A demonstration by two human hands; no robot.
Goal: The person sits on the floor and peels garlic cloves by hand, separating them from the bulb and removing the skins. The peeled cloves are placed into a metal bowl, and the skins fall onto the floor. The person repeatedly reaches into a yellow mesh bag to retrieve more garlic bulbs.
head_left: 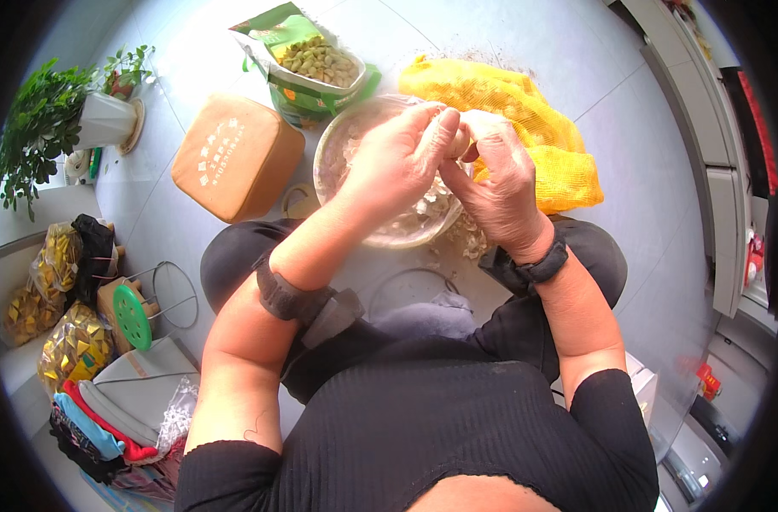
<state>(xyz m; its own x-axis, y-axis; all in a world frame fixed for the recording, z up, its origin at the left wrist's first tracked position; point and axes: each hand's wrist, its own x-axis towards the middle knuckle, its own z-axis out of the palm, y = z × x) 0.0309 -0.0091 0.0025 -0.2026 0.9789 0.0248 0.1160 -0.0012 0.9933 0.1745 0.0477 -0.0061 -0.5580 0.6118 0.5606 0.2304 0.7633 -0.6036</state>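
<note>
My left hand [398, 157] and my right hand [501, 176] meet above a round basin [325, 173]. Between their fingertips they hold a small pale bulb, apparently garlic [456, 144], which the fingers partly cover. Papery white skins [437, 205] lie in the basin, and more loose skins [472, 237] lie on the floor by its lower right rim. Directly beyond my right hand rests a yellow mesh sack [517, 89] with pale pieces showing through. What lies under my hands in the basin is partly hidden.
A green bag of pods or nuts [318, 64] stands open beyond the basin. To the left are a tan box-shaped stool [235, 153] and a potted plant [107, 121]. Stuffed bags [78, 345] and folded cloths [101, 416] sit at far left. White cabinets [725, 224] line the right.
</note>
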